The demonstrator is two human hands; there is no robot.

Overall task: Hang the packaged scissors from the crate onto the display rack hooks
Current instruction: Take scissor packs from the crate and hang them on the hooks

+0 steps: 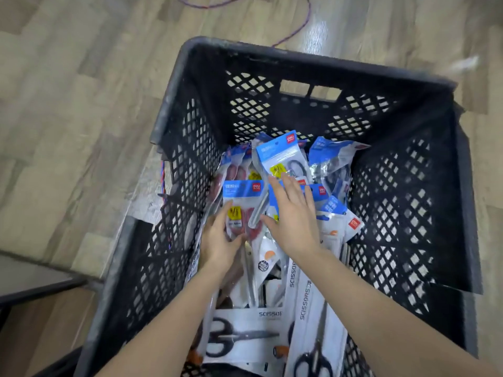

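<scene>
Wood-look floor (81,110) under black crate (408,186); purple cord (296,28) behind.

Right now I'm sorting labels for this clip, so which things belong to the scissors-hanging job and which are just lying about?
Belongs to the job:
- black crate
- packaged scissors piled inside it
- red-handled pack, gripped by the left hand
- right hand, open over the pile

Just lying about:
- purple cable on the wooden floor

The display rack is not in view.
</scene>
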